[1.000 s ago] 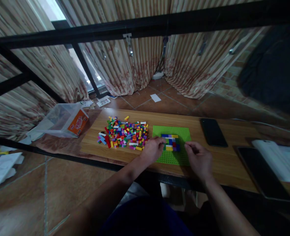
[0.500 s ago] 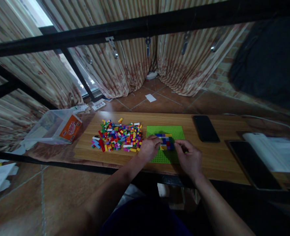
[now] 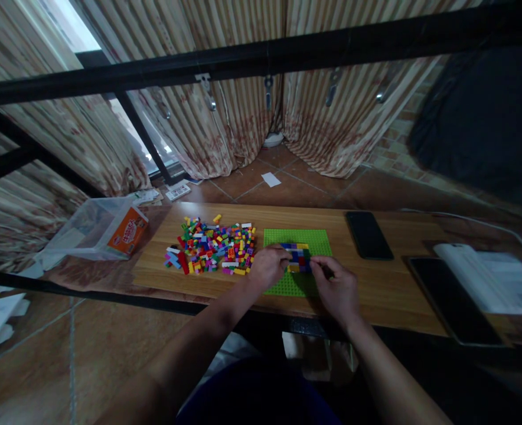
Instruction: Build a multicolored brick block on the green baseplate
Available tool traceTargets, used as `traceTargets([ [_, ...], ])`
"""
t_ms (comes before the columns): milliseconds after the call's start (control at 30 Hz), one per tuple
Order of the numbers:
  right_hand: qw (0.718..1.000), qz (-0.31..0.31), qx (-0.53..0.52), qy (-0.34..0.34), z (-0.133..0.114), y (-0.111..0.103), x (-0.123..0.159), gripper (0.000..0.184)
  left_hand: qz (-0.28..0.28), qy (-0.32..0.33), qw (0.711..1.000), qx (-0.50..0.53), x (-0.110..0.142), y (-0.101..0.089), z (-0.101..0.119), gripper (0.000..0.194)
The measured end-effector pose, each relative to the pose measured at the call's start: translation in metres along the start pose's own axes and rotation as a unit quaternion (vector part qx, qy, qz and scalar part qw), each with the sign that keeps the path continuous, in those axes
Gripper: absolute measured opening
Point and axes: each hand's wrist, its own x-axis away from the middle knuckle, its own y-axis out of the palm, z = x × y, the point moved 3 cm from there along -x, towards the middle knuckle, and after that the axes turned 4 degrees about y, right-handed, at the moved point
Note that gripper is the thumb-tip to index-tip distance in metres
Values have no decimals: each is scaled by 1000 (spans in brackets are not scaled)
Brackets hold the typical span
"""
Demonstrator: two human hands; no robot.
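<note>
A green studded baseplate [image 3: 283, 288] lies on the wooden board, with a low block of coloured toy bricks [image 3: 300, 260] on it, in blue, yellow, red, white and green. My left hand [image 3: 267, 268] is closed at the block's left edge and covers part of it; whatever its fingertips hold is hidden. On the right side, my right hand [image 3: 337, 284] has thumb and forefinger pinched together against the block's right edge. Any small piece between those fingers is too small to make out. To the left of the baseplate spreads a pile of loose toy bricks [image 3: 219, 245] in many colours.
A clear plastic box [image 3: 93, 227] with an orange label stands left of the wooden board [image 3: 243, 290]. To the right lie a black phone [image 3: 369, 235], a larger dark tablet-like device [image 3: 453, 298] and white papers [image 3: 504, 283]. A black metal bar [image 3: 238, 58] crosses above.
My right hand has moved left, from beside the brick block to its right edge. My left hand stays at the left edge. The view has shifted slightly.
</note>
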Motion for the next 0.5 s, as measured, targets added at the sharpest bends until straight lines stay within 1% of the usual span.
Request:
traceTargets([
  [167, 1000, -14, -2, 1, 2, 2, -1, 22, 35, -15, 999, 6, 13, 1, -4, 31],
  [300, 997, -49, 45, -38, 6, 9, 0, 24, 52, -11, 999, -9, 25, 3, -4, 31],
  [400, 988, -71, 105, -82, 11, 18, 2, 29, 46, 16, 998, -37, 32, 5, -2, 33],
  [500, 978, -85, 157, -109, 14, 27, 5, 31, 28, 39, 996, -74, 35, 9, -1, 35],
])
